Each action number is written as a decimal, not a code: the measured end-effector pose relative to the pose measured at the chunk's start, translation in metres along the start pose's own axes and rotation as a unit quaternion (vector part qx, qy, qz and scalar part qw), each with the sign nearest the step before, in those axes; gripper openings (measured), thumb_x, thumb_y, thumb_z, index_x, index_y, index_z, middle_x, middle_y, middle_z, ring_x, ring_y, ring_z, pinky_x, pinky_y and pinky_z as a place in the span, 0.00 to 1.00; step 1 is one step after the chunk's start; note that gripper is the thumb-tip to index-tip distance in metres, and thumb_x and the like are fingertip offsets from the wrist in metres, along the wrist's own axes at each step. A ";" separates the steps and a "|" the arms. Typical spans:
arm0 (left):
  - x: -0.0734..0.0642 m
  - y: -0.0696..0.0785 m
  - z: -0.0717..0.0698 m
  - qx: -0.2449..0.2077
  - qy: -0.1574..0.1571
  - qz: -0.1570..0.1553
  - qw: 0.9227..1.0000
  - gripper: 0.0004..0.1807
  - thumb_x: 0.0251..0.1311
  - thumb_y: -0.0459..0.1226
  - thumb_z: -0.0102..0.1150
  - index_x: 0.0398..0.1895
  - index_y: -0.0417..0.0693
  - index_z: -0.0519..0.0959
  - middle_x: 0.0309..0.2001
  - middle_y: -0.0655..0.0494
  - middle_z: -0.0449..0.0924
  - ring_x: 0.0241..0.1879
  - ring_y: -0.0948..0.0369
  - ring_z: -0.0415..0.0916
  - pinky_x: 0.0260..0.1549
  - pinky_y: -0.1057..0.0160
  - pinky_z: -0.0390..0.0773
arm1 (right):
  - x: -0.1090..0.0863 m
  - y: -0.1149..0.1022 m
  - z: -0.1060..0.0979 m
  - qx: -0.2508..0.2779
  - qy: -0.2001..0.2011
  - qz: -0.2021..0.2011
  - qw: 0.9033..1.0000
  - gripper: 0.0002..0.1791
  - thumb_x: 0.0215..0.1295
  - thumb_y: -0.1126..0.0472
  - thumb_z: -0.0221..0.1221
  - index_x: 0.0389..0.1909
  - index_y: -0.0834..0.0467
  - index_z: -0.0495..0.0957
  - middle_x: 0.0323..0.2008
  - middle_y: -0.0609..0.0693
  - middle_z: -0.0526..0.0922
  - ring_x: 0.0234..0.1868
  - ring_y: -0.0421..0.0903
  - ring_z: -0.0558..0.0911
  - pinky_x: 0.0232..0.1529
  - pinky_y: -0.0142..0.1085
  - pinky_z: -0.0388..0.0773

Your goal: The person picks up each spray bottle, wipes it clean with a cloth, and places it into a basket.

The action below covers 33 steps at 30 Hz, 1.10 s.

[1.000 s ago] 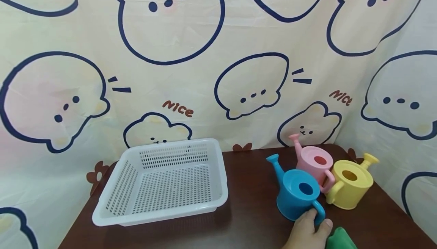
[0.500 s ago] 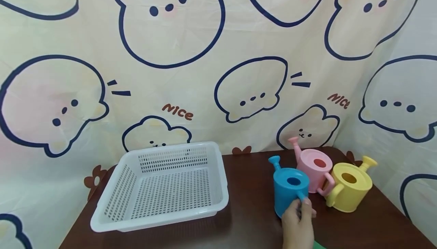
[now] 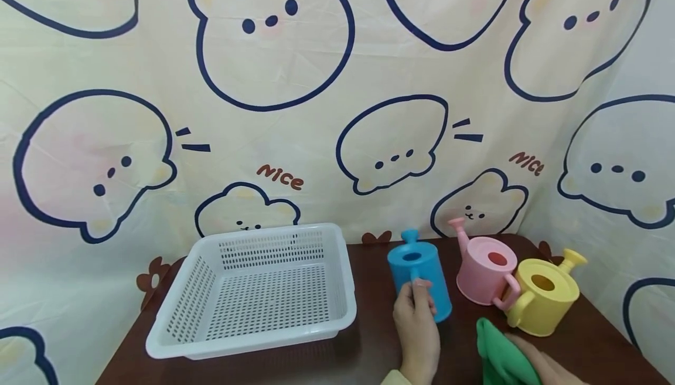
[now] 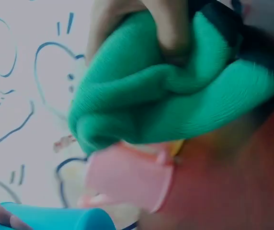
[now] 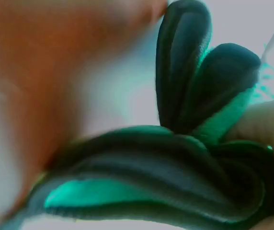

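In the head view my left hand [image 3: 416, 326] grips the handle of a blue watering can [image 3: 433, 271]. The can tilts, its base toward the lower right and its spout pointing away. Whether the base touches the table is hard to tell. My right hand [image 3: 540, 364], partly out of frame, holds a folded green cloth [image 3: 501, 350] at the lower right. Close up in the left wrist view, the green cloth [image 4: 122, 96] hangs from the right fingers, with the blue can at the bottom left. Dark edging [image 5: 142, 167] on the cloth fills the right wrist view.
A white perforated basket [image 3: 248, 347] stands on the left of the dark brown table [image 3: 374, 291]. To the right, a pink watering can [image 3: 477, 271] and a yellow watering can [image 3: 551, 309] stand close together. A curtain with bear drawings [image 3: 295, 80] hangs behind.
My left hand has taken the blue can by its handle and moved it left, away from the pink can, tilting it. The green cloth has risen into the head view with my right hand.
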<state>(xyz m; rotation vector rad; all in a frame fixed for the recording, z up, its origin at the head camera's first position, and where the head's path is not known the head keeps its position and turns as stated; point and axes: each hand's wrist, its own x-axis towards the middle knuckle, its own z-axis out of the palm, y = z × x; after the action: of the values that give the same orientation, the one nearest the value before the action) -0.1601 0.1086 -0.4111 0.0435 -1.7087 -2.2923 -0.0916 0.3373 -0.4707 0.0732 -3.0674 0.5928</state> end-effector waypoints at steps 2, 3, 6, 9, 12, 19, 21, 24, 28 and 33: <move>0.007 0.007 -0.006 0.001 0.004 0.008 1.000 0.16 0.80 0.42 0.49 0.36 0.42 0.80 0.23 0.62 0.70 0.25 0.67 0.70 0.32 0.66 0.73 | 0.007 -0.011 -0.020 0.003 -0.028 -0.003 1.000 0.52 0.64 0.49 0.71 0.83 0.49 0.53 0.64 0.57 0.80 0.50 0.32 0.78 0.42 0.37 0.84; 0.010 0.011 -0.010 0.003 0.006 0.014 1.000 0.17 0.80 0.42 0.48 0.36 0.42 0.79 0.23 0.61 0.70 0.25 0.67 0.69 0.32 0.66 0.73 | 0.010 -0.017 -0.027 0.001 -0.029 -0.002 1.000 0.55 0.64 0.53 0.71 0.85 0.48 0.48 0.67 0.60 0.78 0.51 0.37 0.79 0.44 0.42 0.85; 0.022 0.021 -0.022 0.010 0.017 0.042 0.999 0.17 0.80 0.39 0.47 0.31 0.40 0.76 0.21 0.61 0.67 0.23 0.67 0.68 0.28 0.67 0.71 | 0.017 -0.045 -0.038 0.003 0.021 0.025 0.999 0.60 0.61 0.65 0.69 0.86 0.42 0.42 0.67 0.63 0.75 0.48 0.50 0.80 0.47 0.60 0.86; 0.033 0.031 -0.036 0.007 0.024 0.065 0.998 0.20 0.80 0.39 0.47 0.26 0.39 0.72 0.19 0.61 0.64 0.21 0.68 0.64 0.24 0.68 0.67 | 0.021 -0.070 -0.044 0.002 0.102 0.002 0.995 0.60 0.60 0.69 0.69 0.86 0.41 0.44 0.70 0.64 0.72 0.50 0.56 0.80 0.51 0.69 0.81; 0.044 0.042 -0.050 0.010 0.032 0.077 0.996 0.25 0.81 0.42 0.47 0.22 0.37 0.68 0.18 0.61 0.63 0.19 0.67 0.63 0.22 0.68 0.65 | 0.029 -0.092 -0.049 0.023 0.162 -0.041 0.986 0.58 0.61 0.73 0.66 0.85 0.37 0.48 0.73 0.60 0.71 0.56 0.59 0.79 0.56 0.72 0.77; 0.057 0.068 -0.084 0.001 0.031 0.097 0.995 0.32 0.83 0.44 0.45 0.21 0.26 0.63 0.16 0.62 0.60 0.17 0.67 0.61 0.20 0.70 0.64 | 0.056 -0.135 -0.054 0.112 0.311 -0.150 0.932 0.48 0.64 0.78 0.57 0.80 0.38 0.63 0.72 0.52 0.76 0.65 0.45 0.74 0.73 0.21 0.63; 0.060 0.075 -0.090 -0.003 0.029 0.098 0.995 0.33 0.83 0.45 0.45 0.22 0.24 0.62 0.16 0.61 0.60 0.16 0.68 0.60 0.19 0.71 0.63 | 0.066 -0.145 -0.055 0.129 0.345 -0.178 0.913 0.46 0.63 0.79 0.58 0.79 0.41 0.67 0.71 0.54 0.77 0.65 0.45 0.75 0.68 0.09 0.52; 0.061 0.085 -0.097 -0.002 0.027 0.096 0.995 0.34 0.83 0.46 0.45 0.23 0.24 0.63 0.15 0.61 0.61 0.16 0.67 0.61 0.19 0.72 0.64 | 0.078 -0.159 -0.059 0.130 0.370 -0.196 0.899 0.45 0.61 0.80 0.59 0.77 0.43 0.70 0.69 0.57 0.78 0.65 0.51 0.78 0.71 0.16 0.60; 0.059 0.093 -0.101 0.004 0.009 0.116 0.993 0.33 0.83 0.44 0.46 0.21 0.26 0.62 0.15 0.60 0.61 0.14 0.66 0.61 0.18 0.72 0.65 | 0.089 -0.176 -0.059 0.129 0.387 -0.206 0.889 0.44 0.57 0.82 0.60 0.73 0.46 0.76 0.65 0.60 0.81 0.60 0.61 0.81 0.70 0.43 0.77; 0.057 0.095 -0.105 0.019 -0.022 0.139 0.990 0.32 0.83 0.42 0.44 0.18 0.28 0.60 0.13 0.61 0.59 0.12 0.67 0.59 0.14 0.72 0.61 | 0.098 -0.196 -0.052 0.137 0.416 -0.226 0.870 0.43 0.54 0.84 0.59 0.68 0.48 0.80 0.64 0.60 0.81 0.62 0.64 0.82 0.63 0.61 0.79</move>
<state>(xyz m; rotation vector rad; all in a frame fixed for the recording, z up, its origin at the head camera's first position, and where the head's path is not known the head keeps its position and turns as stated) -0.1750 -0.0281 -0.3446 -0.2240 -1.6613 -2.0706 -0.1793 0.1706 -0.3475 0.4063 -2.0200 0.7586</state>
